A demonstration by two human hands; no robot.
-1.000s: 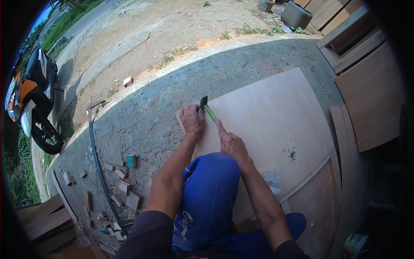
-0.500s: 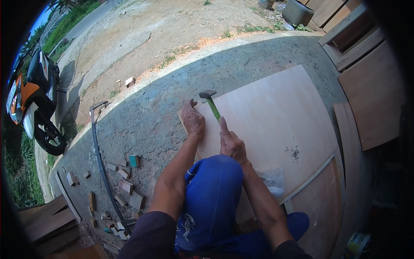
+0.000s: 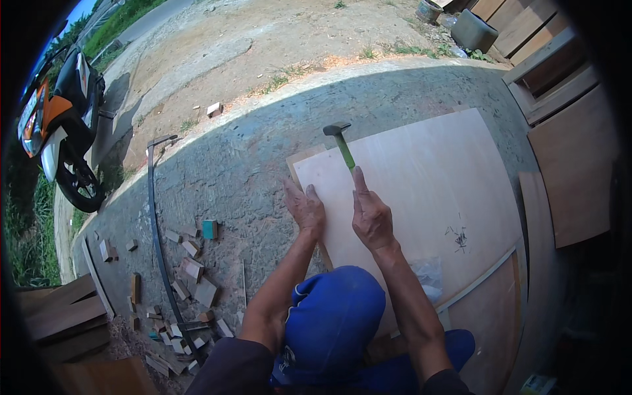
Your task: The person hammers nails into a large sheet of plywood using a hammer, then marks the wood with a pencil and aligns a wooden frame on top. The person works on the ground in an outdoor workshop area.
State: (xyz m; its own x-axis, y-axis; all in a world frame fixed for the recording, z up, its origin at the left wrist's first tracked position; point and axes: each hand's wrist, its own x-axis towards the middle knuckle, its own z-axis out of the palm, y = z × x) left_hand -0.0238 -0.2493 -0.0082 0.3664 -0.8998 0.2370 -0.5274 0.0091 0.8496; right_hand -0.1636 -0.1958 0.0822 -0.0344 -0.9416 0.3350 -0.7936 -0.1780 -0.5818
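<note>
My right hand (image 3: 372, 220) is wrapped around the green handle of a hammer (image 3: 343, 150), its index finger stretched along the grip. The hammer's dark head is raised over the far edge of a pale plywood sheet (image 3: 421, 171). At the sheet's left edge is my left hand (image 3: 306, 207), open, with thumb and fingers apart and nothing seen in it. A wooden strip (image 3: 309, 155) shows from under the sheet's far left corner. A small heap of nails (image 3: 459, 238) lies on the plywood, with a clear plastic bag (image 3: 429, 273) nearer my knee.
Several wood offcuts (image 3: 191, 270) and a long dark bar clamp (image 3: 155, 217) lie on the concrete at left. A motorcycle (image 3: 66, 131) stands farther left. Wooden panels (image 3: 569, 164) lean at right. A grey container (image 3: 474, 31) sits at the far right.
My left hand has slid nearer to me along the plywood's left edge, and its fingers have spread. The hammer has lifted away from the corner. The whole view has shifted slightly.
</note>
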